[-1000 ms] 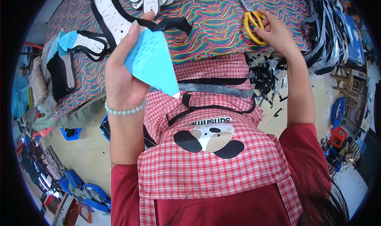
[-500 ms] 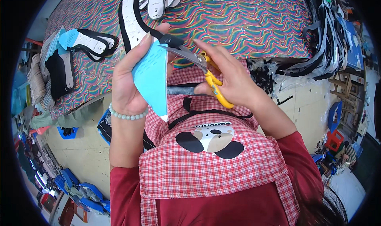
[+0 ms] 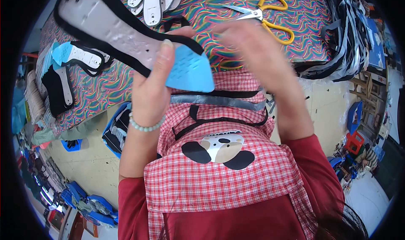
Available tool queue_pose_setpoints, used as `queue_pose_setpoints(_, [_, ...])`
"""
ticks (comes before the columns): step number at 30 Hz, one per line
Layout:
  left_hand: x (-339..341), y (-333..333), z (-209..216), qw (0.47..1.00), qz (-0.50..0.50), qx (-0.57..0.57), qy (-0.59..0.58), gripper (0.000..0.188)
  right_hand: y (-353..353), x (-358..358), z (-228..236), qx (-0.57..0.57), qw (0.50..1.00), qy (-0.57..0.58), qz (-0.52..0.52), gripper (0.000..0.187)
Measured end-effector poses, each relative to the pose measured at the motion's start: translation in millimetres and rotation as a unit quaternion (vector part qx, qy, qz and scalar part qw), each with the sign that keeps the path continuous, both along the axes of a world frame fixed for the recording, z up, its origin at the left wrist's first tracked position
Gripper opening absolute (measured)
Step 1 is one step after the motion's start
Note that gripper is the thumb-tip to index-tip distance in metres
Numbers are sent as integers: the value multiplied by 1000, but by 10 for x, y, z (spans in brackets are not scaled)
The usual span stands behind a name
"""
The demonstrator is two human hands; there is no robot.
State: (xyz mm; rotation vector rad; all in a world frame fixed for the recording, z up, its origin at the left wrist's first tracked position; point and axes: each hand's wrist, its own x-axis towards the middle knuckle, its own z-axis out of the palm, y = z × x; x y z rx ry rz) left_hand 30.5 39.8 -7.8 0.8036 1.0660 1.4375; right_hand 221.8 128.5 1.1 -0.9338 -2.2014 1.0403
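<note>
My left hand [image 3: 154, 80] grips a long insole-shaped piece [image 3: 109, 27], pale grey with a black edge strip and a light blue end. The thumb presses on its upper face, close to the blue end [image 3: 190, 69]. The grey part slants up to the far left, above the table. Nothing shows in my right hand [image 3: 257, 54], which is smeared by motion over the table's near edge, to the right of the piece. Its fingers are too blurred to read. Just beyond it, yellow-handled scissors [image 3: 255, 15] lie on the table with their blades apart.
A wavy multicoloured cloth covers the table [image 3: 211, 27]. More insole pieces lie at the far side [image 3: 152, 8] and in a stack at the left [image 3: 63, 86]. Black and clear strips [image 3: 346, 50] hang at the right edge. A blue bin [image 3: 110, 145] stands below.
The scissors have left my right hand and now lie on the table. My left hand has turned the insole piece, so its grey part swings left and its blue end points right.
</note>
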Motion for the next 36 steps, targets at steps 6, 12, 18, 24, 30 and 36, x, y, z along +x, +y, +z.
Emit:
queue_pose_setpoints(6, [-351,56,295,972,9,205,-114,87,-201,-215,-264,65,995,5,72,19])
queue_pose_setpoints(12, [-334,-7,493,983,3,176,-53,86,-603,-367,-474,-582,789,194,27,35])
queue_pose_setpoints(18, [-265,-219,828,924,-255,240,151,55,-744,-424,-521,-224,953,104,176,31])
queue_pose_setpoints(24, [-1762,60,548,554,-104,165,809,59,-82,-465,-371,168,981,-66,-69,32])
queue_pose_setpoints(30, [-2079,316,-70,515,-109,28,850,35,-124,-468,-763,160,983,-90,7,15])
queue_pose_setpoints(36, [-2362,-257,-322,439,-123,50,888,40,-444,895,-219,-20,986,-165,-31,14])
